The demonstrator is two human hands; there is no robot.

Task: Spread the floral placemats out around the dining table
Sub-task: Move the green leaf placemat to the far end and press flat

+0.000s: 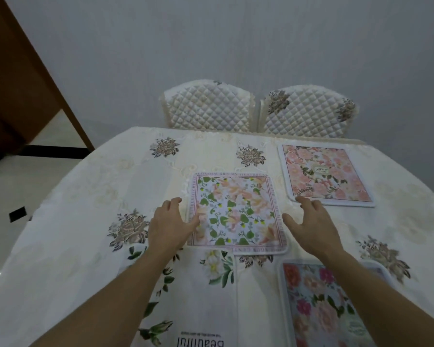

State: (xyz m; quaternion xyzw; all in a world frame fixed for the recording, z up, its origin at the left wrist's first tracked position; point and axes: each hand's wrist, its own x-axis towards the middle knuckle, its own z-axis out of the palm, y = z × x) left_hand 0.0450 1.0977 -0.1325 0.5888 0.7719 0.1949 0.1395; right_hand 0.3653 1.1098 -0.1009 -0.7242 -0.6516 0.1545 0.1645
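Note:
A square placemat with green leaves and peach flowers (237, 212) lies flat in the middle of the table (85, 196). My left hand (169, 224) rests at its left edge, fingers spread, fingertips touching the mat. My right hand (308, 225) hovers open at its right edge. A pink rose placemat (325, 172) lies at the far right. A blue placemat with red and pink flowers (318, 306) sits near me on the right, partly under my right forearm. A white placemat with leaves and the word "Beautiful" (198, 301) lies near me on the left.
The table wears a cream cloth with embroidered brown roses. Two chairs with quilted cream covers (208, 107) (308, 111) stand at the far side. A brown wooden door (23, 78) is at the left, over a pale tiled floor.

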